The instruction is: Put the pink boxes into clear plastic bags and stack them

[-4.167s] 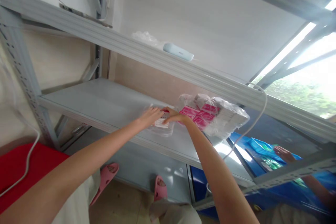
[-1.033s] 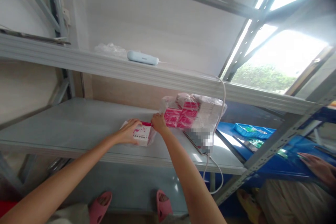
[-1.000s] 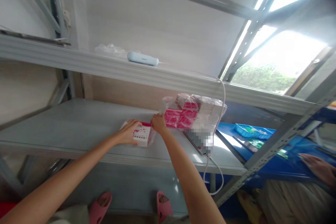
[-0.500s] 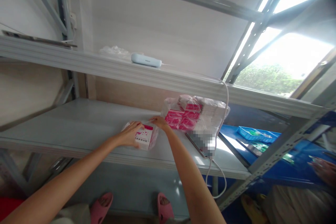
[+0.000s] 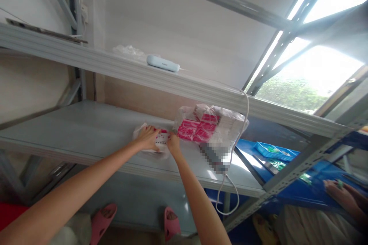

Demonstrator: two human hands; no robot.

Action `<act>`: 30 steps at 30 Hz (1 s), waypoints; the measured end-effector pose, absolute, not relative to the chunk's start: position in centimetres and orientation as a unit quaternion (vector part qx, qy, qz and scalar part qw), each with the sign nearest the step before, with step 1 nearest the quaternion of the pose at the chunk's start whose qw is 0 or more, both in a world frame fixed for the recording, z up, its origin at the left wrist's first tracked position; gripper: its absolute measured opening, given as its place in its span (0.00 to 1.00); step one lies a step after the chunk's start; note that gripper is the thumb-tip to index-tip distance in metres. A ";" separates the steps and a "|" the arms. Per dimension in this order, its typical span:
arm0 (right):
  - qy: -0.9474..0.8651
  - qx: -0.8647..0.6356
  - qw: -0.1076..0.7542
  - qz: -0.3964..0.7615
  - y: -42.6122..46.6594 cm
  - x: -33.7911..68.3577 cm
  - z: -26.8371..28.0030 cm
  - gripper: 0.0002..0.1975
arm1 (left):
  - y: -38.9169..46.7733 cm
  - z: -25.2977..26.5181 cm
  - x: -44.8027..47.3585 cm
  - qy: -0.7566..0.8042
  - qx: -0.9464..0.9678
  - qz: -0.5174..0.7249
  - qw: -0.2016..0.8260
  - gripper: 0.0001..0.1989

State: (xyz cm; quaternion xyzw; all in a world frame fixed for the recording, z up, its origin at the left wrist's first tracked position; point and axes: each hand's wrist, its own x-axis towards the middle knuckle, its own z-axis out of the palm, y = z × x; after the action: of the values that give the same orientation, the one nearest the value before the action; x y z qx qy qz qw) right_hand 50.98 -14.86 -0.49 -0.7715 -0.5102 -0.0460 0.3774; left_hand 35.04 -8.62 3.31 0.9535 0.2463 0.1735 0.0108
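Note:
A small white and pink cardboard box [image 5: 161, 138] lies in a clear plastic bag [image 5: 156, 154] on the grey shelf. My left hand [image 5: 148, 138] grips the box from its left side, fingers over the far edge and thumb on the near part. At its right edge my right hand [image 5: 173, 143] closes on the box, with the fingertips partly hidden. Just right of that hand, several pink boxes [image 5: 187, 129] sit together inside a larger clear bag [image 5: 230, 125].
A pixelated device [image 5: 215, 157] lies near the front edge. A white cable [image 5: 247, 109] hangs down past the shelf. On the upper beam rests a light blue device [image 5: 162, 63]. At right, another person's hands [image 5: 339, 191] are over a blue table with a blue tray [image 5: 277, 151].
My right hand has come from beside the large bag to the right side of the box. My left hand stays on the box. The view has shifted slightly.

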 end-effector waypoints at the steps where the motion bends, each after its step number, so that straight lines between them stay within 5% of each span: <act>1: -0.504 -0.773 0.382 -0.049 -15.0 50.9 -0.3 0.24 | -8.9 3.2 35.4 0.244 0.956 0.160 0.007 0.46; 5: -0.458 -0.763 0.455 -0.033 -15.7 50.8 1.4 0.25 | -8.8 2.8 34.8 0.223 0.963 0.153 0.012 0.45; 8: -0.435 -0.744 0.507 -0.016 -16.8 50.7 2.7 0.22 | -8.2 3.8 32.0 0.197 0.961 0.196 -0.013 0.33; 11: -0.446 -0.779 0.440 -0.004 -18.5 50.6 3.3 0.27 | -8.1 5.3 28.9 0.198 0.943 0.263 -0.053 0.18; 14: -0.445 -0.813 0.374 0.044 -20.2 50.6 3.4 0.17 | -7.9 6.2 27.0 0.285 0.898 0.328 -0.068 0.22; 16: -0.434 -0.822 0.362 0.070 -21.3 50.9 3.7 0.07 | -7.3 6.2 26.6 0.360 0.869 0.339 -0.010 0.22; 19: -0.419 -0.828 0.358 0.101 -22.4 51.8 5.0 0.13 | -5.9 6.1 26.5 0.396 0.848 0.301 0.182 0.09; 24: -0.404 -0.800 0.414 0.159 -22.6 53.5 8.7 0.13 | -5.3 7.6 25.9 0.315 0.770 0.336 0.440 0.13; 30: -0.399 -0.745 0.509 0.164 -21.0 53.8 11.3 0.12 | -7.6 10.3 26.8 0.252 0.746 0.362 0.499 0.17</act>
State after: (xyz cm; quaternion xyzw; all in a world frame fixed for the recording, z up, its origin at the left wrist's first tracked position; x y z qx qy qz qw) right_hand 53.84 -20.97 11.31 -0.7451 -0.3985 0.1635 0.5091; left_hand 26.83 -7.63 10.28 0.7460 0.2521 0.3621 0.4987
